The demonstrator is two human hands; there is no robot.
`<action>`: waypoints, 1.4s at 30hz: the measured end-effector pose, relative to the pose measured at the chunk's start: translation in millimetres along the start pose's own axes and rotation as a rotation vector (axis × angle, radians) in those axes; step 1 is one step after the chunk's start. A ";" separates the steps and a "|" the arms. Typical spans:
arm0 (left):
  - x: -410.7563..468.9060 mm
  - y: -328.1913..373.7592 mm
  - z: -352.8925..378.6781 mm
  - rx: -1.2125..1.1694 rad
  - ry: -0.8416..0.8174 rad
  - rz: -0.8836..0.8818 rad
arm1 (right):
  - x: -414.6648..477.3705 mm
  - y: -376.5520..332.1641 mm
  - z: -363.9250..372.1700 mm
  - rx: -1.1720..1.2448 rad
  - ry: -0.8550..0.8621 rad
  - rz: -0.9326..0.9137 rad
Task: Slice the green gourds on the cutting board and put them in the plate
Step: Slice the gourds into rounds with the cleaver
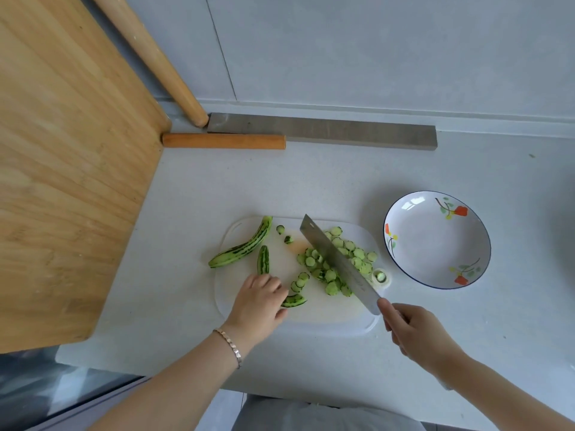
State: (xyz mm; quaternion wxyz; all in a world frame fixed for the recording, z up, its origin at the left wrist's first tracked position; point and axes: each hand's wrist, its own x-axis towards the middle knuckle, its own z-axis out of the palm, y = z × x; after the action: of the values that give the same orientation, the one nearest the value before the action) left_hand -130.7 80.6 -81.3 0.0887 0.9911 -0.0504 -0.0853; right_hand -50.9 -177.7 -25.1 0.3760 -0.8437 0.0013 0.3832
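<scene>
Two uncut pieces lie at the left end of the white cutting board [326, 315]: a long gourd [239, 242], curved and striped, its tip hanging past the board's left edge, and a short gourd [263, 259] just beside it. Many slices [357, 253] sit heaped on the board's right half, with a few strays toward centre. The plate [435, 244], right of the board on the worktop [342, 181], holds nothing yet.

Left hand [259, 301]: fingers curled down onto a gourd stub [294, 300] at lower centre of the board, pinning it. A short fan of cut rounds lies just above the stub.

Right hand [417, 334]: closed round the handle of the knife [337, 261], the handle itself hidden in the fist. The blade runs diagonally over the slice heap; we cannot tell whether its edge touches the board.

We judge the slicing roughly half done: the stub is nearly finished and two pieces are untouched. Transfer to the plate is not begun.

Around: a big wooden board [68, 150] fills the left of the frame, well apart from the work. A rolling pin [149, 54] sits upper left, with a wooden rod [224, 140] and a grey metal bar [323, 132] by the back wall. A bracelet [230, 343] is on the left wrist. Nothing stands between board and plate. Slices near the board's right edge could spill onto the worktop.
</scene>
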 end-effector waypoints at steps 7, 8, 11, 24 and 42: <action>-27.8 -2.3 5.9 0.065 -0.041 -0.131 | -9.0 -2.9 22.7 -0.177 -0.163 0.037; -31.7 -5.1 7.6 0.064 -0.045 -0.157 | -9.7 -2.6 26.4 -0.189 -0.178 0.044; -33.6 -8.9 8.3 0.032 -0.032 -0.191 | -9.7 1.7 32.8 -0.192 -0.189 0.064; 6.7 22.9 7.7 -0.150 0.088 -0.163 | -10.8 -5.5 20.2 0.067 -0.139 0.193; 4.6 24.2 13.5 -0.163 0.084 -0.161 | -12.0 -23.7 12.5 -0.327 -0.166 0.035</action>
State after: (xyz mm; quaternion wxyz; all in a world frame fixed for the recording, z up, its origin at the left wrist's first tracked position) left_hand -130.7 54.1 -90.6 0.1641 0.9841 0.0401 -0.0545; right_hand -60.6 -156.2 -7.6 0.2259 -0.8589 -0.0775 0.4530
